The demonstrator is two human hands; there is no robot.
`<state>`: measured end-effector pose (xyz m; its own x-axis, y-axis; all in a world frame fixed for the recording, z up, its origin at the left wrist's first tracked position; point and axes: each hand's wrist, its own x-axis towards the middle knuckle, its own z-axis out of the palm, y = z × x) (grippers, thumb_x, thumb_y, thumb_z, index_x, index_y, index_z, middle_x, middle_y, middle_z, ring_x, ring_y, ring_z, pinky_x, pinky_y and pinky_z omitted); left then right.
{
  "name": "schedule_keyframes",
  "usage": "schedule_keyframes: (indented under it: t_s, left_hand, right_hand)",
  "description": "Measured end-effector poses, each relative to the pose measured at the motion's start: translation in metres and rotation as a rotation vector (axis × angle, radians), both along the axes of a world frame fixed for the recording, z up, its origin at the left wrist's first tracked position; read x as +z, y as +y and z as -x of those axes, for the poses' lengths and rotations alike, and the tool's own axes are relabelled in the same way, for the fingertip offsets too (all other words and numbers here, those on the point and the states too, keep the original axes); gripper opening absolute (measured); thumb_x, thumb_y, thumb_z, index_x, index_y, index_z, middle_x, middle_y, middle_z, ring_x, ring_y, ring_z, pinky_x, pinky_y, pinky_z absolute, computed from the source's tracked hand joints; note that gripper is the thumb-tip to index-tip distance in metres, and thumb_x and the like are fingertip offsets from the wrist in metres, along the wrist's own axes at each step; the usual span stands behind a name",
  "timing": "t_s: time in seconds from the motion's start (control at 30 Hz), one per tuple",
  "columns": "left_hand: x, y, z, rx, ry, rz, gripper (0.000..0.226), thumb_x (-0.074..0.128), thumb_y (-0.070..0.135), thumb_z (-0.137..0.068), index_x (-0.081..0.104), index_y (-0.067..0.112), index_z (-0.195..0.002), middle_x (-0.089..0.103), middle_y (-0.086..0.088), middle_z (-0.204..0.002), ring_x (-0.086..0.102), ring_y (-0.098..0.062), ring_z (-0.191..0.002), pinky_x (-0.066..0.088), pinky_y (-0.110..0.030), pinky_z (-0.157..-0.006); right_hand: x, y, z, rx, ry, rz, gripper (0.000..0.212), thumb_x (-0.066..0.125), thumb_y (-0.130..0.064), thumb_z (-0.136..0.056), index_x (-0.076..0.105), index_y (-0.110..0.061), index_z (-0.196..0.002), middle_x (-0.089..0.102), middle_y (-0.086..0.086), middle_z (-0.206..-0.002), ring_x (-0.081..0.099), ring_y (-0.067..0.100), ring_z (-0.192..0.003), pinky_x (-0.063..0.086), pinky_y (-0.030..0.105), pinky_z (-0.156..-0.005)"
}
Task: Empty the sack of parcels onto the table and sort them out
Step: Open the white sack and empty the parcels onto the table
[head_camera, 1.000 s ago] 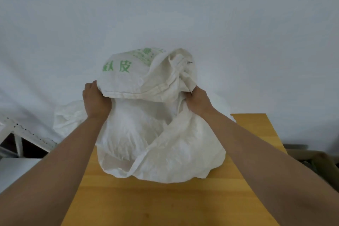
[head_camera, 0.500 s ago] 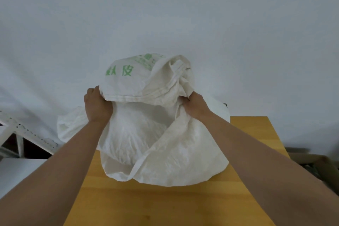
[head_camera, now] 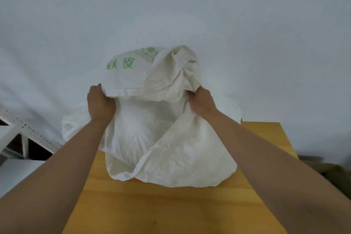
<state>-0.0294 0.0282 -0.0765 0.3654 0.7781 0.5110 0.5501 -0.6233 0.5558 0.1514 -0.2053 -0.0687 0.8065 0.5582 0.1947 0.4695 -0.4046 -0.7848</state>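
— Where is the sack?

— The white woven sack (head_camera: 163, 138) stands on the far end of my wooden table (head_camera: 171, 209), in front of a plain pale wall (head_camera: 171, 5). Its lower folds spread over the tabletop; its upper part is lifted and folded over toward me, green printed characters (head_camera: 121, 63) showing on the top left panel.

— And your hands?

— My left hand (head_camera: 100, 103) grips the stitched hem at the left, fingers curled under the fabric. My right hand (head_camera: 202, 100) clutches a bunched fold of cloth at the right, fingers buried in the creases. Both arms reach straight out from me, one on each side of the sack.

— Any parcels out?

— None visible on the wood; the sack bulges, but what is inside is hidden by the cloth.

— What else is in the frame?

— A white metal frame (head_camera: 20, 135) with perforated struts at the left, beyond the table edge, and a blurred brownish shape at the right edge that I cannot identify.
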Motion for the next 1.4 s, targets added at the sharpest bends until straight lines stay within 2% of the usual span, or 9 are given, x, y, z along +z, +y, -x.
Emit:
schedule_keyframes:
  t_s: [0.33,0.5,0.67,0.8,0.9,1.0,1.13,1.27,1.4]
  left_hand:
    - [0.016,0.020,0.009,-0.032,-0.024,0.010,0.020,0.042,-0.007,-0.078,0.056,-0.001,-0.091,0.054,-0.023,-0.095,0.055,-0.037,-0.088,0.040,-0.035,-0.069]
    - [0.027,0.026,0.016,-0.117,-0.104,-0.072,0.026,0.036,-0.008,-0.074,0.056,-0.002,-0.090,0.049,-0.012,-0.079,0.051,-0.032,-0.078,0.035,-0.032,-0.063]
    - [0.027,0.034,0.015,-0.133,-0.032,-0.059,0.036,0.035,-0.003,-0.075,0.055,-0.006,-0.105,0.057,-0.021,-0.089,0.052,-0.035,-0.086,0.043,-0.040,-0.070]
    - [0.032,0.041,0.016,-0.138,-0.037,-0.020,0.041,0.034,-0.008,-0.075,0.054,-0.002,-0.111,0.057,-0.018,-0.091,0.053,-0.036,-0.091,0.038,-0.034,-0.069]
    - [0.035,0.044,0.021,-0.126,-0.035,-0.057,0.055,0.036,-0.006,-0.075,0.049,0.002,-0.128,0.057,-0.019,-0.103,0.049,-0.035,-0.097,0.040,-0.035,-0.077]
    - [0.044,0.049,0.021,-0.141,-0.053,-0.050,0.053,0.036,-0.006,-0.076,0.051,0.003,-0.126,0.058,-0.020,-0.104,0.051,-0.035,-0.098,0.039,-0.031,-0.076]
    - [0.058,0.045,0.022,-0.150,-0.113,-0.108,0.060,0.037,-0.006,-0.076,0.048,0.005,-0.133,0.056,-0.019,-0.109,0.048,-0.033,-0.106,0.044,-0.041,-0.086]
    - [0.063,0.038,0.018,-0.165,-0.048,-0.076,0.042,0.037,-0.008,-0.076,0.056,0.000,-0.113,0.058,-0.020,-0.097,0.052,-0.036,-0.097,0.040,-0.035,-0.076]
    - [0.059,0.040,0.021,-0.160,-0.163,-0.045,0.056,0.035,0.000,-0.073,0.052,0.006,-0.126,0.059,-0.014,-0.104,0.052,-0.030,-0.102,0.048,-0.042,-0.084]
  right_hand:
    - [0.015,0.012,0.002,0.000,-0.034,-0.024,0.031,0.043,-0.030,-0.100,0.057,-0.011,-0.122,0.066,0.006,-0.107,0.063,0.027,-0.096,0.052,0.042,-0.084]
    - [0.021,0.019,0.008,-0.004,-0.039,0.007,0.036,0.041,-0.034,-0.102,0.056,-0.008,-0.122,0.066,0.010,-0.106,0.063,0.030,-0.095,0.052,0.042,-0.083]
    - [0.025,0.024,0.010,-0.050,-0.020,0.082,0.039,0.038,-0.039,-0.102,0.056,-0.009,-0.120,0.066,0.011,-0.106,0.064,0.032,-0.094,0.050,0.038,-0.079]
    - [0.033,0.030,0.012,-0.067,-0.082,0.083,0.040,0.039,-0.035,-0.103,0.057,-0.005,-0.123,0.066,0.014,-0.108,0.063,0.034,-0.099,0.044,0.033,-0.077]
    - [0.038,0.033,0.013,-0.075,-0.092,0.063,0.038,0.040,-0.034,-0.103,0.059,-0.005,-0.118,0.066,0.014,-0.107,0.063,0.034,-0.096,0.045,0.034,-0.077]
    - [0.045,0.035,0.011,-0.068,-0.038,0.106,0.039,0.040,-0.037,-0.102,0.060,-0.005,-0.113,0.066,0.013,-0.103,0.063,0.034,-0.092,0.047,0.035,-0.076]
    - [0.052,0.037,0.008,-0.087,-0.053,0.051,0.039,0.040,-0.038,-0.102,0.060,-0.004,-0.110,0.066,0.013,-0.101,0.062,0.032,-0.090,0.044,0.033,-0.074]
    - [0.047,0.036,0.005,-0.068,0.017,0.189,0.046,0.039,-0.041,-0.101,0.061,-0.003,-0.112,0.066,0.017,-0.105,0.064,0.035,-0.092,0.053,0.042,-0.082]
    - [0.045,0.034,0.006,-0.121,-0.011,0.011,0.039,0.041,-0.038,-0.100,0.060,-0.007,-0.111,0.067,0.011,-0.099,0.064,0.032,-0.088,0.053,0.041,-0.080]
